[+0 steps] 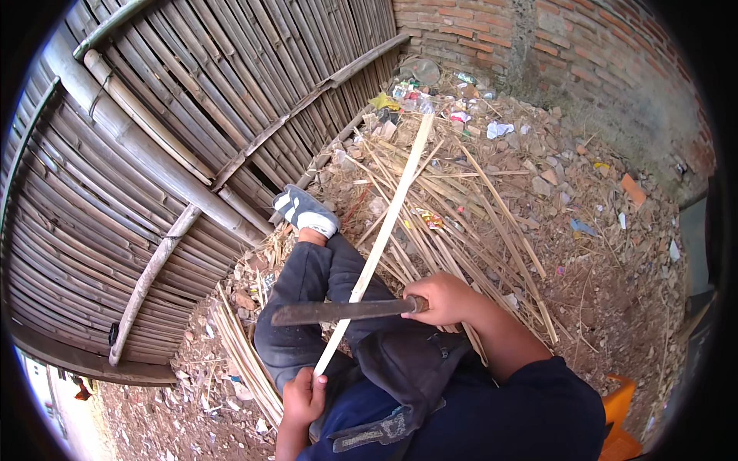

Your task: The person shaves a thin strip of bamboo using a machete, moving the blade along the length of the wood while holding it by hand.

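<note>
My left hand [303, 397] is closed on the lower end of a long, pale bamboo strip [396, 201]. The strip slants up and away over my legs, its far end above the littered ground. In my right hand [440, 298] is the handle of a machete [338, 311] with a dark, worn blade. That blade points left and lies across the strip, over my lap. Whether its edge bites into the bamboo I cannot tell. Under both are my dark trousers [296, 288], and one foot wears a grey and white sock [306, 210].
Many loose bamboo strips [450, 223] lie on the ground ahead and right. Another bundle [247, 357] rests beside my left leg. A bamboo wall [161, 154] rises at the left, a brick wall [584, 61] at the back right. Behind me at right is an orange plastic seat [617, 415].
</note>
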`<act>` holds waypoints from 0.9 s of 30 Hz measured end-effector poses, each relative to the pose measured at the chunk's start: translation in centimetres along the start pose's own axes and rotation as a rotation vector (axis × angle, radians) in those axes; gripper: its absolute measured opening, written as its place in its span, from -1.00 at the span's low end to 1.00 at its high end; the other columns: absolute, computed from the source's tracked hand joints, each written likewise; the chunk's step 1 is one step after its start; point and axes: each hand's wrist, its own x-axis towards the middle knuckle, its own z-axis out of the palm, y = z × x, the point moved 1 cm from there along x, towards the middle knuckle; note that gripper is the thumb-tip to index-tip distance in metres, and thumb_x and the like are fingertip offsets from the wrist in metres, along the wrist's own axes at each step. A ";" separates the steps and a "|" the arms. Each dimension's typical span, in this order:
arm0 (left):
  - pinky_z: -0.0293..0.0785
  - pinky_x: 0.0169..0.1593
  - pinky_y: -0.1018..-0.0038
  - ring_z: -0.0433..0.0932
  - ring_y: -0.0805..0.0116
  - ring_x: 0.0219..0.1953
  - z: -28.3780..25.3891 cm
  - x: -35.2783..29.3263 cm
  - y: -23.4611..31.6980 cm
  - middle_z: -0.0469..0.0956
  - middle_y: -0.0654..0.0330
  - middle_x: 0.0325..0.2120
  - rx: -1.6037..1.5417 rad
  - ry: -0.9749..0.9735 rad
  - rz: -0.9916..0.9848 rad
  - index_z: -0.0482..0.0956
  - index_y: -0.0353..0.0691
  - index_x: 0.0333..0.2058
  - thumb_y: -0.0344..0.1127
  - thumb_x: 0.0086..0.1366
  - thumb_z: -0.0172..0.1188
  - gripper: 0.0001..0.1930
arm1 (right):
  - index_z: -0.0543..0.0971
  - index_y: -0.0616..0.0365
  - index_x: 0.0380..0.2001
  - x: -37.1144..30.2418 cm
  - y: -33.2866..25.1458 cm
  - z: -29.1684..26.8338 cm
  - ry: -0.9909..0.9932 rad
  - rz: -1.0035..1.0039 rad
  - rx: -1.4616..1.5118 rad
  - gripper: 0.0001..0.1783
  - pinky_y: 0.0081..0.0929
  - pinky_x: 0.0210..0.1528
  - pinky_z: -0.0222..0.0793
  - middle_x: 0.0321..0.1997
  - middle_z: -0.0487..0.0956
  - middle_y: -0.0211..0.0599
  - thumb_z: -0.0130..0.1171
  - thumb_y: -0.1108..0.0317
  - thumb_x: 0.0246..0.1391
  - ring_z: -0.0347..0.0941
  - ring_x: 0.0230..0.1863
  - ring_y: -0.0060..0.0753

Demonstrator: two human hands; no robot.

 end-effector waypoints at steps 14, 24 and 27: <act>0.44 -0.48 0.19 0.58 -0.12 -0.58 0.5 0.3 0.3 0.51 -0.03 -0.67 0.010 -0.034 -0.014 0.51 -0.29 -0.37 -0.13 0.43 0.20 -0.68 | 0.61 0.06 -0.36 -0.2 0.6 1.8 -0.136 0.000 -0.028 -0.69 -0.10 -0.36 0.42 -0.55 0.59 -0.18 0.42 0.08 0.04 0.57 -0.43 0.06; 0.43 -0.49 0.21 0.56 -0.06 -0.61 0.7 0.4 0.8 0.50 -0.02 -0.68 -0.062 -0.017 -0.064 0.53 -0.30 -0.36 -0.16 0.44 0.20 -0.70 | 0.61 0.11 -0.35 0.0 0.6 0.0 0.032 0.035 0.050 -0.69 -0.14 -0.37 0.41 -0.54 0.57 -0.11 0.42 0.10 0.05 0.58 -0.43 0.05; 0.43 -0.49 0.22 0.56 -0.05 -0.62 0.9 0.4 0.7 0.51 -0.02 -0.67 -0.070 -0.026 -0.058 0.53 -0.31 -0.36 -0.16 0.44 0.21 -0.70 | 0.62 0.10 -0.32 -0.2 0.6 1.0 -0.059 0.053 0.032 -0.68 -0.12 -0.33 0.43 -0.51 0.60 -0.13 0.41 0.09 0.06 0.59 -0.40 0.06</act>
